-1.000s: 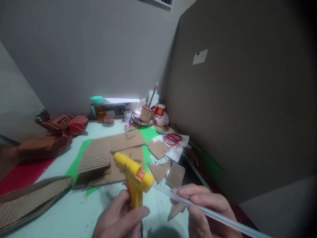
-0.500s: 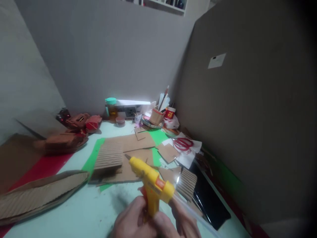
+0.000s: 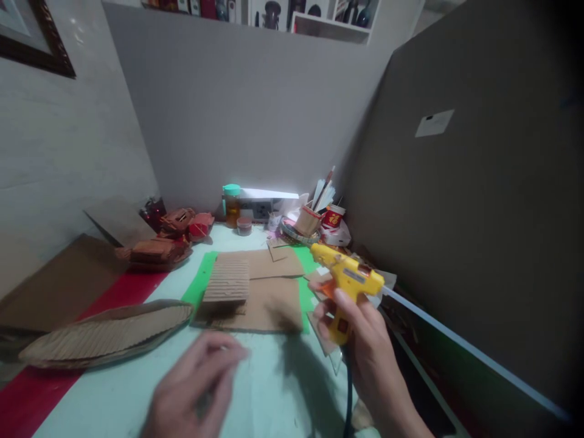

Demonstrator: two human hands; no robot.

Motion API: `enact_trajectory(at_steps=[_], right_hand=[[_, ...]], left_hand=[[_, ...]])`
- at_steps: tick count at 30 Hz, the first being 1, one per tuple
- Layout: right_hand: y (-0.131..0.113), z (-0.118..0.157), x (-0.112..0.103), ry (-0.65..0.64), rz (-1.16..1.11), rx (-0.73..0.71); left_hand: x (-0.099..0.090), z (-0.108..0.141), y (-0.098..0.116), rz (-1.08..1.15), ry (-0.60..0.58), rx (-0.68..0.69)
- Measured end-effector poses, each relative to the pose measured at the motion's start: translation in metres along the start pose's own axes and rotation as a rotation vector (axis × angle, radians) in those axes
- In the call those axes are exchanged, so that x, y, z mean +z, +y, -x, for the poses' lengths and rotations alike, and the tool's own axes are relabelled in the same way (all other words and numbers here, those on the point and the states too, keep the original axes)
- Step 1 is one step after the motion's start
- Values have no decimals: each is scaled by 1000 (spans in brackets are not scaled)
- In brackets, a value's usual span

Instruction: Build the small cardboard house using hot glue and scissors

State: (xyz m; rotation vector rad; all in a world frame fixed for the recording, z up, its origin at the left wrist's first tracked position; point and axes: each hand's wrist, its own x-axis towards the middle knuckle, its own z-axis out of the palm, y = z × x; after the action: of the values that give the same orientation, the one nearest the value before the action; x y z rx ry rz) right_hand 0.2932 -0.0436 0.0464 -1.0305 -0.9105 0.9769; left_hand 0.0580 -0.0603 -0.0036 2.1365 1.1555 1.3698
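Note:
My right hand (image 3: pixel 365 340) is wrapped round the handle of a yellow hot glue gun (image 3: pixel 349 274), lifted above the table with its nozzle to the far left. A long clear glue stick (image 3: pixel 474 350) sticks out of its back end, and a dark cord hangs from the grip. Low at centre left is my left hand (image 3: pixel 196 383), blurred, its fingertips drawn together; whatever they hold cannot be made out. Beyond it a corrugated cardboard piece (image 3: pixel 228 280) stands tilted on a flat cardboard sheet (image 3: pixel 274 304). To its left lies a boat-shaped cardboard form (image 3: pixel 109 334).
Reddish-brown model pieces (image 3: pixel 157 250) stand at the back left. Along the back are a bottle with a turquoise lid (image 3: pixel 232 207), a small round tub (image 3: pixel 244 226) and a holder with brushes (image 3: pixel 308 220). A grey panel (image 3: pixel 474 182) rises on the right.
The glue gun has moved up and to the right in my right hand. My left hand has come away from it to the left. The view has shifted left and up.

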Motion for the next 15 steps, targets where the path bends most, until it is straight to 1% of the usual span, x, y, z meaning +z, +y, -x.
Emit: enact_trajectory(at_steps=[1, 2, 4, 5, 6, 8, 12, 15], right_hand=[[0, -9, 2, -8, -6, 20], [3, -17, 5, -18, 0, 36], [14, -30, 13, -48, 14, 77], [21, -35, 17, -69, 24, 99], [28, -40, 22, -88, 34, 118], [40, -49, 32, -113, 51, 146], [58, -63, 48, -111, 73, 186], [68, -68, 57, -96, 75, 206]], left_hand=[[-13, -6, -9, -110, 22, -3], [-24, -13, -18, -218, 8, -7], [-39, -27, -32, -354, 26, -161], [-43, -34, -38, -398, 15, -247], [-45, -40, -43, -419, 1, -291], [-43, -50, -52, -436, -41, -314], [-31, -63, -65, -453, -141, -248], [-24, -69, -73, -471, -169, -217]])
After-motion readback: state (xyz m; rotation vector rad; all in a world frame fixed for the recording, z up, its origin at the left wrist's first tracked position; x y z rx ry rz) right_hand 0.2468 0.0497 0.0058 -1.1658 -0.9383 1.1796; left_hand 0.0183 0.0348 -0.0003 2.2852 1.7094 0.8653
